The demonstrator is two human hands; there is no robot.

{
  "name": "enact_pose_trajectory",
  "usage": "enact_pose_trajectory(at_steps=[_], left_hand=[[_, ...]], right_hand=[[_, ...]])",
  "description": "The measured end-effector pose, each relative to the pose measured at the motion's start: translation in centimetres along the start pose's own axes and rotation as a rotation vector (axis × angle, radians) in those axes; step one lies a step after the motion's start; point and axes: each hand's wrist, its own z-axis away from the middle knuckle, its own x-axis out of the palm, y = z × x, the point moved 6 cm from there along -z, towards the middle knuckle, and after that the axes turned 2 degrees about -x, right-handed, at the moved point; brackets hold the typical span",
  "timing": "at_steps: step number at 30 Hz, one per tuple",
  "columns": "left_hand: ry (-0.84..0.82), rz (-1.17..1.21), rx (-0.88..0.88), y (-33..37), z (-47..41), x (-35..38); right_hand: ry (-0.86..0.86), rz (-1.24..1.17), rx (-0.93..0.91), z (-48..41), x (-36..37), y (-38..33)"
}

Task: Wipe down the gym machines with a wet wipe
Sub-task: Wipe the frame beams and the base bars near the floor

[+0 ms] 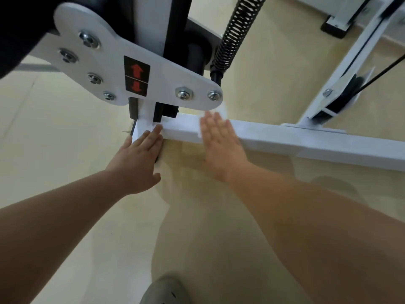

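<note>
Grey shoe (164, 290) on the floor; both hands at the gym machine's white base beam (306, 143).
Right hand (221, 145) presses flat, fingers straight and together, on what I judge is the wet wipe (222, 110); the unwiped beam runs rightward. Left hand (140, 154), fingers straight, rests at the beam's left end.

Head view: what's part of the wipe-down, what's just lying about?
Job: right hand, flat on the wipe; base bar; left hand, on the bar's end.
Not in use: spring; arrow sticker; pulley; shoe.
</note>
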Motion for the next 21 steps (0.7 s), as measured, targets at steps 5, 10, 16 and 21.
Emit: enact_pose_trajectory(at_steps=[5, 10, 16, 21], left_hand=[[0.004, 0.084, -0.016, 0.1, -0.1, -0.2], [0.061, 0.020, -0.049, -1.1, -0.1, -1.4], [0.032, -0.126, -0.048, -1.5, 0.0, -1.1], [0.031, -0.185, -0.045, -1.5, -0.4, -2.0]], right_hand=[[0.039, 0.037, 0.114, 1.6, 1.1, 0.5], [0.066, 0.446, -0.410, -1.1, 1.3, -6.8], [0.018, 1.067, -0.634, -1.4, 1.0, -1.8], [-0.035, 1.274, -0.646, 1.5, 2.5, 3.5]])
